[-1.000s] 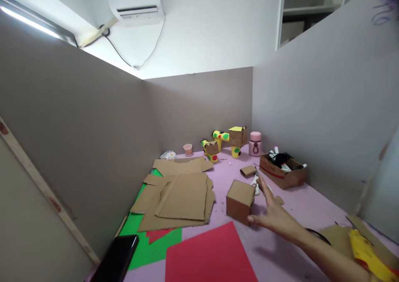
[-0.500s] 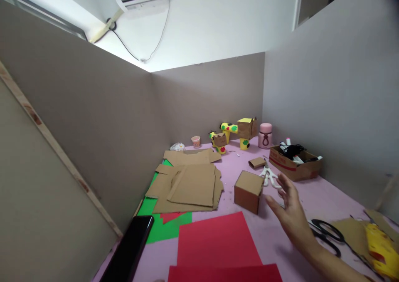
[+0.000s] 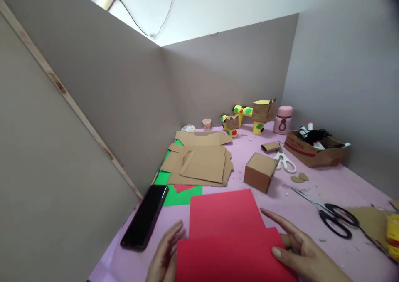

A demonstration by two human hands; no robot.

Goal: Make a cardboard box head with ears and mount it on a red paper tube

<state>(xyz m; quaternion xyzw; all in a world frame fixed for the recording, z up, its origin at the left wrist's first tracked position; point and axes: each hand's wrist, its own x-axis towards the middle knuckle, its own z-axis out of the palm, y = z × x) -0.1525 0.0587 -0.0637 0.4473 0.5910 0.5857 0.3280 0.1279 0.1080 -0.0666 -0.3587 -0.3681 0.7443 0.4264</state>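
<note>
Holding a red rectangular paper sheet (image 3: pixel 230 257) in the right hand (image 3: pixel 301 251), partly hiding a second flat red paper sheet (image 3: pixel 224 215) on the pink worktop (image 3: pixel 330 186)

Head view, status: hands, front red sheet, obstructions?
Right hand grips front red sheet by right side, thumb on top. Left hand at left edge, grip unclear. Rear red sheet partly covered beyond. Black-handled scissors off right, apart.

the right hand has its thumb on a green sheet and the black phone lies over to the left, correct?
The sheet's colour is wrong: in the head view, the right hand has its thumb on a red sheet. The black phone does lie over to the left.
</note>
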